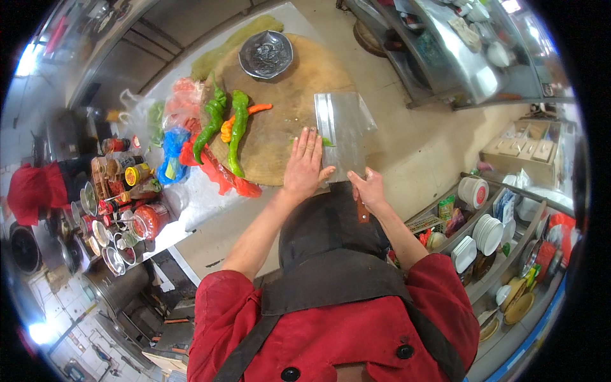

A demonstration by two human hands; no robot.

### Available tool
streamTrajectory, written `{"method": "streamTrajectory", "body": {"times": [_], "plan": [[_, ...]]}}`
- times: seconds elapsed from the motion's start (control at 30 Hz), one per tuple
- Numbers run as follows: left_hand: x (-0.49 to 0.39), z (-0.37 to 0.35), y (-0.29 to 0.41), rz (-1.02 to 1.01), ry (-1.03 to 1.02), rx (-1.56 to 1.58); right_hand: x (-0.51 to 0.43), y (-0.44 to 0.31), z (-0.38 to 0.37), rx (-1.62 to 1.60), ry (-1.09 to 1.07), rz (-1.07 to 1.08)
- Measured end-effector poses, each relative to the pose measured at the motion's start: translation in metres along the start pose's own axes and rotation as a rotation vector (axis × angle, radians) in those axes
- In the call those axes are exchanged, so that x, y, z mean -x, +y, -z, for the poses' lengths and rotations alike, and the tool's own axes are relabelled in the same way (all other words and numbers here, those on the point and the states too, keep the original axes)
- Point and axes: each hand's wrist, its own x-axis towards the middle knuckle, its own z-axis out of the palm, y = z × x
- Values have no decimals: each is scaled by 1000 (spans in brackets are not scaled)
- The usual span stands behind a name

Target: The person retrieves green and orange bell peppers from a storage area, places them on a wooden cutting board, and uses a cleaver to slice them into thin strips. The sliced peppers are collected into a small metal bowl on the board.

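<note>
My left hand (305, 162) lies flat on the round wooden chopping board (291, 105), its fingers straight and thumb out. It holds down a green pepper (329, 142) that shows on either side of the fingers, mostly hidden. My right hand (370, 188) grips the wooden handle of a broad cleaver (340, 129). The blade's wide face is turned up at the board's right edge, touching or close to the pepper. Left of my hands lie two long green peppers (237, 133) (213, 114) and an orange pepper (229, 128).
A dark bowl (265, 53) stands at the board's far side, by a folded greenish cloth (238, 40). Plastic bags (173, 155) lie left of the board. Jars and bottles (126, 210) crowd the left counter. Shelves with stacked plates (488, 234) stand at right.
</note>
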Motion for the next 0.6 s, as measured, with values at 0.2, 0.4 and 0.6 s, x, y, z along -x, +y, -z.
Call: {"method": "streamTrajectory", "body": {"times": [0.2,0.4,0.6], "plan": [[1,0,-3,-37,7,28,29,7,7,130,-55,-81],[2,2,-4,-63,19,57,12,2,-1,175,-102,-31],[2,3,-4,-51,21,86,2,-9,-8,172,-183,2]]}}
